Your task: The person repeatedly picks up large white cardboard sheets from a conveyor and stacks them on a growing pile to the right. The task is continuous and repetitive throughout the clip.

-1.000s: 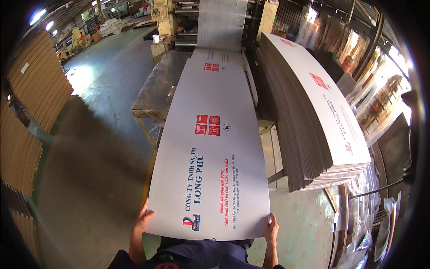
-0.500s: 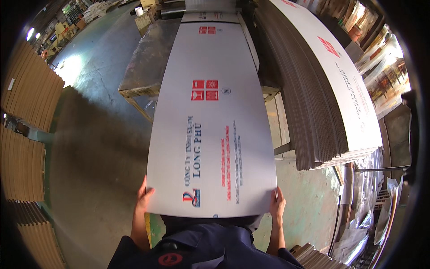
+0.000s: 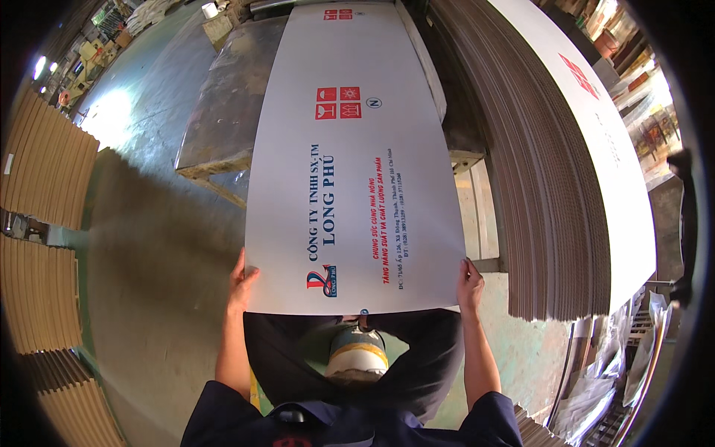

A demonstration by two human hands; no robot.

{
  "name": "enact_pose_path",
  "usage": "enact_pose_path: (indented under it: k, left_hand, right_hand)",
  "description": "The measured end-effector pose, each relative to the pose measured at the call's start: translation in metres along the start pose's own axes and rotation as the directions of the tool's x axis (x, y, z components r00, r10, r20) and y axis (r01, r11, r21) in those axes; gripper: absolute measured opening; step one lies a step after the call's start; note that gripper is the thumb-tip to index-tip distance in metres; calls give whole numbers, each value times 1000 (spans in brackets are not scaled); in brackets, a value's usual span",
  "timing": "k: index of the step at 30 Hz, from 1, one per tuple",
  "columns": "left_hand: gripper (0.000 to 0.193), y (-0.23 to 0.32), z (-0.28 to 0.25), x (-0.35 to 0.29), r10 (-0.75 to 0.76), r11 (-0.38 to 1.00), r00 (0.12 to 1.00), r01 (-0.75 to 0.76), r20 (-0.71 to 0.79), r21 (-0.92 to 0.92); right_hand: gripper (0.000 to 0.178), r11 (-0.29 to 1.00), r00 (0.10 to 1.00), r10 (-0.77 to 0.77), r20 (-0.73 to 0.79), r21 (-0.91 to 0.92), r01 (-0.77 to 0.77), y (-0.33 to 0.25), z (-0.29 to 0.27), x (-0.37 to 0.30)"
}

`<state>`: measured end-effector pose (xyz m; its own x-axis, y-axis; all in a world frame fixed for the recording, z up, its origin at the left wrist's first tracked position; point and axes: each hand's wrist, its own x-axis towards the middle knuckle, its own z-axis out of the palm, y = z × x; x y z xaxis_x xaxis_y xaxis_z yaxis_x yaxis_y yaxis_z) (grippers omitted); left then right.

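A long white printed cardboard sheet (image 3: pixel 350 246) stretches away from me, with red handling symbols and red and dark blue lettering on its face. My left hand (image 3: pixel 241 283) grips its near left corner, thumb on top and fingers partly hidden at the edge. At the near right corner my right hand (image 3: pixel 470 285) is closed on the sheet's side edge. Farther off, the sheet passes over a worn metal table (image 3: pixel 223 97), and its far end runs to the top of the view.
A tall stack of similar white-faced sheets (image 3: pixel 555 246) stands close on my right. Brown cardboard stacks (image 3: pixel 41 290) line the left side, across bare floor (image 3: pixel 149 298). Between my legs is a white and yellow round container (image 3: pixel 357 357). Plastic-wrapped material (image 3: pixel 596 372) lies at lower right.
Both hands and the sheet have moved forward, away from my body. My legs and the round container now show below the near edge. The view has also shifted, with the right stack appearing lower.
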<state>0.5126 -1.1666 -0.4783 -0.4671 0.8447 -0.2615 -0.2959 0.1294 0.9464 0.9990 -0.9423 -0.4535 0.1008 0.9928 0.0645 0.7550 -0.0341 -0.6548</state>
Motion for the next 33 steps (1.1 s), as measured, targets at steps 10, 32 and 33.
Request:
enact_pose_path:
  k: [10, 32, 33]
  left_hand:
    - [70, 28, 4, 138, 29, 999, 999, -29, 20, 14]
    - [36, -76, 237, -130, -172, 980, 720, 56, 672, 191]
    - [36, -75, 243, -132, -114, 991, 673, 22, 730, 134]
  right_hand:
    - [42, 997, 995, -74, 70, 13, 73, -48, 63, 118]
    - [83, 946, 974, -195, -117, -284, 156, -87, -303, 25]
    - [81, 939, 977, -147, -157, -333, 88, -87, -317, 25]
